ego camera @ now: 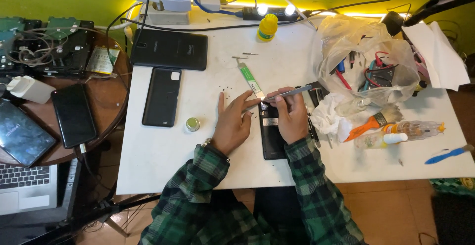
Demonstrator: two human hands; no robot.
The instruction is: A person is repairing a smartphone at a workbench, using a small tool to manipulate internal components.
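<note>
Plaid sleeves [237,200] reach up from the bottom edge to a white table [163,151]. The left hand [231,122] rests on the table, fingers spread, its index fingertip pressing the top corner of an opened black phone [271,137] that lies face down at the table's centre. The right hand [291,115] lies over the phone's upper part, closed around metal tweezers [287,94] whose tips point left, toward the phone's top edge. Tiny dark screws [228,89] lie loose just left of the hands. Likely risks: a sleeve or wrist sweeps the screws away, or the tweezer tips slip and scratch the board. A back cover [162,96], tablet [169,50], small tin [192,124] and brush [373,122] sit around.
</note>
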